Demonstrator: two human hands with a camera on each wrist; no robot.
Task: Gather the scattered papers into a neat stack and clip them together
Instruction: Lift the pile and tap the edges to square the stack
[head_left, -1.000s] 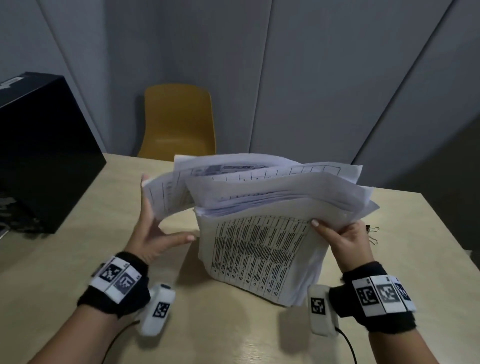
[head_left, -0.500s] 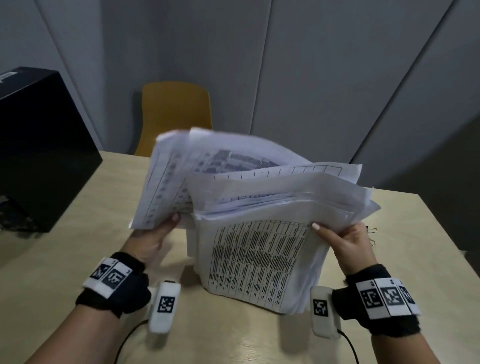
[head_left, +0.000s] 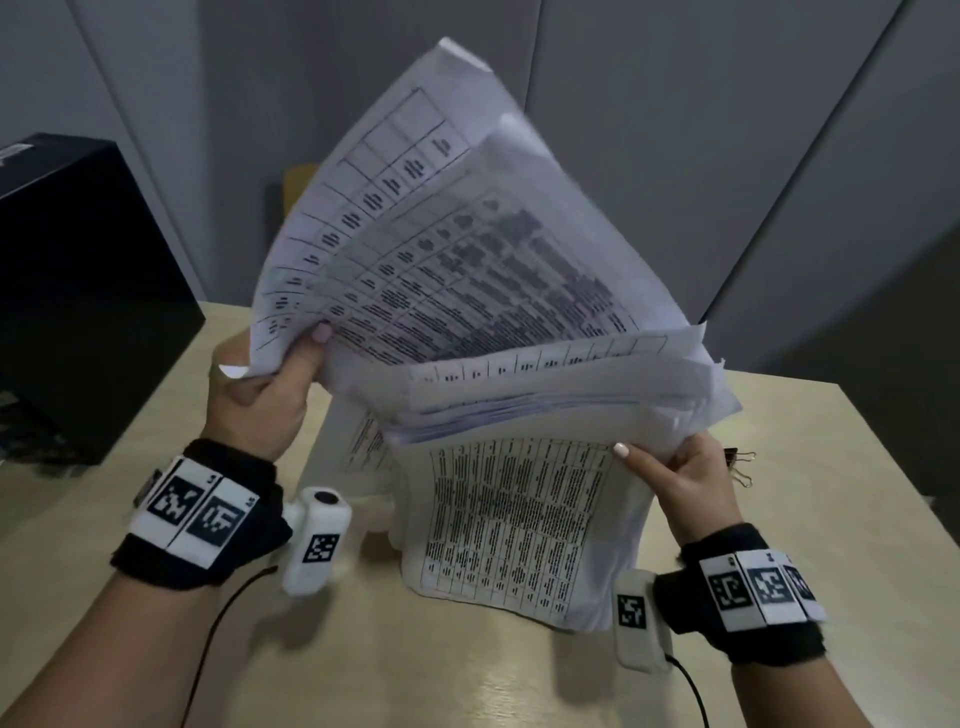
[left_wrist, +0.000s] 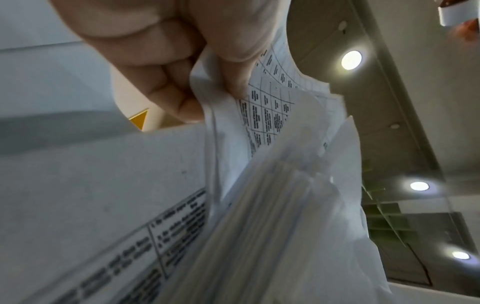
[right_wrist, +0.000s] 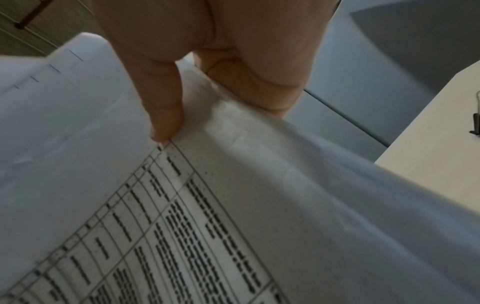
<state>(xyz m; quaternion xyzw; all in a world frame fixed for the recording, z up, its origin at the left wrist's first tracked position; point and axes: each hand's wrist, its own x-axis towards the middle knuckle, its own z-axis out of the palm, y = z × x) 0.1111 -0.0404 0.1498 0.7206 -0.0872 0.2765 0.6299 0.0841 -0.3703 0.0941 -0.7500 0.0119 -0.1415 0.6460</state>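
On papers (head_left: 519, 519), left grip (head_left: 254, 405), right grip (head_left: 691, 483) pinching

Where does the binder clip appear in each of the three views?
Head: binder clip on the table, just right of the right hand.
Left wrist: not in it.
Right wrist: the clip at the far right edge, on the table.
Shared landmark: the stack of printed papers, in all three views.

text: none can be read | paper stack (head_left: 509, 519): table print is blurred past reading | wrist bands (head_left: 200, 514) beside the paper stack: only coded squares are shown
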